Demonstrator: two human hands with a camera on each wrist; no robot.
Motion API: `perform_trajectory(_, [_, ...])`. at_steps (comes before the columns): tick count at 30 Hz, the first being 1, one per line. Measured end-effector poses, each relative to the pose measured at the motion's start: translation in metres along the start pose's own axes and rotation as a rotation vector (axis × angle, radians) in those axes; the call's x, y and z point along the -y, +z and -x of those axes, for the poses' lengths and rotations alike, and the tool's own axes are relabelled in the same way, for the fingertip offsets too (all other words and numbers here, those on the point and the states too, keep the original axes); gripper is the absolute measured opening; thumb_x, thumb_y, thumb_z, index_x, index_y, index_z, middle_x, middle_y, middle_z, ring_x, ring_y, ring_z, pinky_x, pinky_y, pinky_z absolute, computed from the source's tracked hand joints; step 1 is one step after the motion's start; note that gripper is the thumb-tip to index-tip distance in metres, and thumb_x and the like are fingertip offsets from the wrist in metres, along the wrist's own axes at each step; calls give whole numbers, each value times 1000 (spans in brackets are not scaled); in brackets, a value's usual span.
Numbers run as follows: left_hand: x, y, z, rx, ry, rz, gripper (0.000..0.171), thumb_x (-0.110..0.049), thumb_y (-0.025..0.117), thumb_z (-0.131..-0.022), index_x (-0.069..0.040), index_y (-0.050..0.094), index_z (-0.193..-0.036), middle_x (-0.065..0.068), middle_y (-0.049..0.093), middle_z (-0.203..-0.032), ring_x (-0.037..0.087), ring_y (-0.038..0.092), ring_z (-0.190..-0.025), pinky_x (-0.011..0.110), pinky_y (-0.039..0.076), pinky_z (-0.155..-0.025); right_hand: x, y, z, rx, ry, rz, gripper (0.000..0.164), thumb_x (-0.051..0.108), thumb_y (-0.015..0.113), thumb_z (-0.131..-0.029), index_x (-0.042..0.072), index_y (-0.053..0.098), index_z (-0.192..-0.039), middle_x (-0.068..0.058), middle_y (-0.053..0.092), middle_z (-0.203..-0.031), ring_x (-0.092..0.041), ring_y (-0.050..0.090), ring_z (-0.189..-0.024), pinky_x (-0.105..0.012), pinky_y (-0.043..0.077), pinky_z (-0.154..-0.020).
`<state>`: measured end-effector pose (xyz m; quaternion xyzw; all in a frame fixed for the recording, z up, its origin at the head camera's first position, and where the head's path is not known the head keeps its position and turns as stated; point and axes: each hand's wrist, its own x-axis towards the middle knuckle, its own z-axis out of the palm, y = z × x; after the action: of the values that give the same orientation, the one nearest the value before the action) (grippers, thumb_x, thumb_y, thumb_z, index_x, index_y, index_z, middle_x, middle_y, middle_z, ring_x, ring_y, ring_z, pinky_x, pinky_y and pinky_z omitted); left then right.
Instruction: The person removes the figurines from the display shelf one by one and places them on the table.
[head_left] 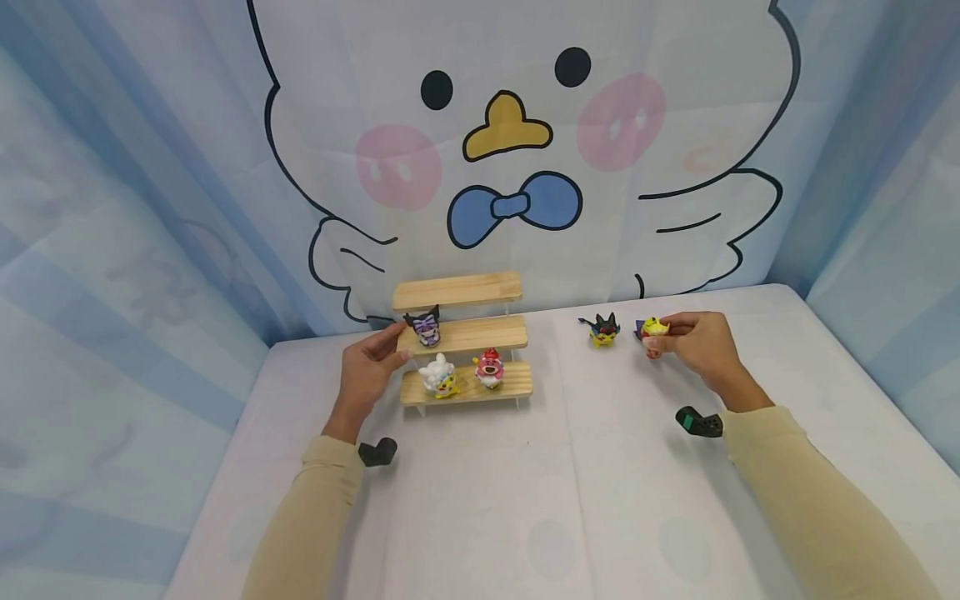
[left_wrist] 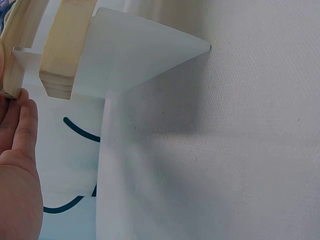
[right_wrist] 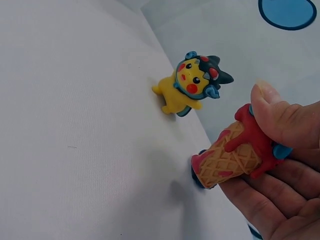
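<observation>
A three-tier wooden display stand [head_left: 468,335] with clear supports stands at the back of the table. My left hand [head_left: 369,371] holds the left end of its middle tier, with fingertips against the board's end in the left wrist view. My right hand [head_left: 701,346] pinches a small toy figurine [right_wrist: 232,150] with a waffle-cone body and red drips, tilted over the table. Left of it stands a yellow figurine with a dark hood [right_wrist: 187,85]. On the middle tier sits a purple-and-black figurine [head_left: 427,327]. The bottom tier bears a white-and-yellow figurine [head_left: 440,377] and a pink-and-red one [head_left: 490,369].
A white cloth covers the table [head_left: 480,500]. Behind it hangs a curtain [head_left: 510,267] printed with a cartoon bird, and blue curtains [head_left: 135,275] close off the sides. Dark wrist-worn devices [head_left: 700,422] show beside both wrists.
</observation>
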<state>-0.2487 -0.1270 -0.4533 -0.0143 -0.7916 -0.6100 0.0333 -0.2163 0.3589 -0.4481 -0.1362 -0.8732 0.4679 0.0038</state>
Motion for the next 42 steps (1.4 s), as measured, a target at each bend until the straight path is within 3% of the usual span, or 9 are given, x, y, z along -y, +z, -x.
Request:
perform_trajectory(14, [1, 0, -1, 0, -10, -8, 51, 3, 73, -94, -10, 64, -143, 12, 59, -152, 26, 58, -141, 22, 57, -102, -5, 0, 2, -29, 11, 3, 56, 22, 81, -93, -6, 62, -138, -31, 64, -138, -42, 60, -128, -53, 55, -111])
perform_trajectory(18, [1, 0, -1, -1, -3, 5, 50, 3, 73, -94, -9, 64, -142, 12, 60, -151, 26, 58, -141, 21, 57, -102, -8, 0, 1, -36, 6, 14, 56, 23, 82, -92, -5, 63, -137, -30, 66, -135, -40, 62, -125, -37, 59, -98])
perform_trajectory(22, [1, 0, 0, -1, -5, 7, 50, 3, 73, -94, -9, 64, -142, 12, 60, -151, 26, 59, -141, 22, 57, -102, -10, 0, 2, -44, 2, 18, 57, 25, 83, -91, -5, 64, -135, -30, 67, -133, -39, 63, -121, -17, 53, -83])
perform_trajectory(26, [0, 1, 0, 1, -8, 7, 51, 3, 73, -94, -9, 64, -142, 12, 60, -152, 25, 58, -141, 22, 56, -103, -11, 1, 3, -49, -5, 12, 57, 25, 83, -91, -6, 64, -134, -31, 67, -132, -38, 64, -119, -7, 47, -74])
perform_trajectory(32, [1, 0, 0, 3, -3, 8, 51, 4, 73, -94, -8, 64, -143, 12, 60, -151, 25, 58, -142, 22, 56, -103, -14, 2, 3, -53, -8, 6, 55, 24, 83, -91, -7, 65, -134, -31, 66, -131, -36, 62, -117, -1, 45, -65])
perform_trajectory(42, [1, 0, 1, -1, 12, 3, 51, 5, 72, -94, -8, 64, -142, 13, 60, -152, 26, 57, -142, 23, 55, -104, -16, 3, 2, -55, -6, 10, 57, 26, 83, -91, -7, 65, -134, -31, 66, -130, -35, 61, -116, -3, 46, -64])
